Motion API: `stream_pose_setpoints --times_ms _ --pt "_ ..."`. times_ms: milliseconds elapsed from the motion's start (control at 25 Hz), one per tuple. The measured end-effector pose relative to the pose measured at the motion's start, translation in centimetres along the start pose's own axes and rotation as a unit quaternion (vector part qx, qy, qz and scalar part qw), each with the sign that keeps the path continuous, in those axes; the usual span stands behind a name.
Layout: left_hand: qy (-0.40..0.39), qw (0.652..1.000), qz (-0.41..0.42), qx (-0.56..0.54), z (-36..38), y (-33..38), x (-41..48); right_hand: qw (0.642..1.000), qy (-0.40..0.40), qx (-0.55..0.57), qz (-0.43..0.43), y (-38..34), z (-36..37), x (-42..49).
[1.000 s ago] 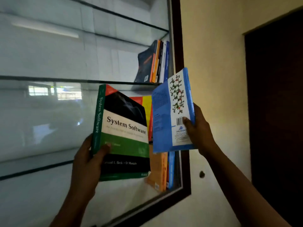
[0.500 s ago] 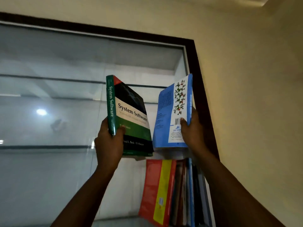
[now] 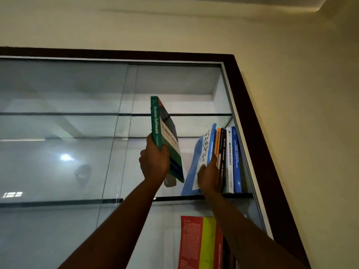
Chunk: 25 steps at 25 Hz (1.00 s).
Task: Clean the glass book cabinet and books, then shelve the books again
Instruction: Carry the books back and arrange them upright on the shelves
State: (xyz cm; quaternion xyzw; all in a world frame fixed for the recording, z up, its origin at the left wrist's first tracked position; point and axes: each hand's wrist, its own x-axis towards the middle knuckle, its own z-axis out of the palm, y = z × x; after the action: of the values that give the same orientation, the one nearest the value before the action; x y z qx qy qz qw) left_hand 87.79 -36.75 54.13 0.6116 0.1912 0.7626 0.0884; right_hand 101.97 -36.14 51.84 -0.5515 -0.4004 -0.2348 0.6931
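Looking up at the glass cabinet (image 3: 258, 133), with both arms raised. My left hand (image 3: 154, 164) is wrapped around the lower spine of the green "System Software" book (image 3: 167, 136), fingers curled tight on it. The book is in the air, tilted, its top leaning left, in front of the open right section and clear of any shelf.

My right hand (image 3: 208, 177) grips the blue book (image 3: 192, 167) near its lower spine edge, thumb on the cover with the molecule picture. That book is on the upper glass shelf (image 3: 240, 195), its bottom edge down at the glass as far as I can tell. It leans right against the row of upright books (image 3: 230, 160) packed into the shelf's right end.

Below, a red and yellow book (image 3: 198, 241) stands on the next shelf. The sliding glass pane (image 3: 58, 152) covers the left side and shows reflections.
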Motion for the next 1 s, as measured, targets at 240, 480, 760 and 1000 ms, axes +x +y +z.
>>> stream_pose_setpoints --times_ms 240,480,760,1000 --pt "-0.040 0.998 -0.006 0.044 5.6 -3.7 0.5 0.972 0.083 -0.196 -0.095 0.9 3.1 1.5" --pt "-0.069 0.996 -0.027 0.049 9.2 -7.1 0.5 0.962 0.122 -0.237 -0.058 2.3 4.4 2.5" --pt "-0.145 0.986 0.015 0.082 11.9 -7.5 -0.4 0.945 0.067 -0.296 -0.125 3.2 3.5 3.0" --pt "-0.245 0.969 0.035 -0.014 12.4 -7.5 -0.6 0.921 -0.034 -0.317 -0.223 5.6 -1.1 3.3"
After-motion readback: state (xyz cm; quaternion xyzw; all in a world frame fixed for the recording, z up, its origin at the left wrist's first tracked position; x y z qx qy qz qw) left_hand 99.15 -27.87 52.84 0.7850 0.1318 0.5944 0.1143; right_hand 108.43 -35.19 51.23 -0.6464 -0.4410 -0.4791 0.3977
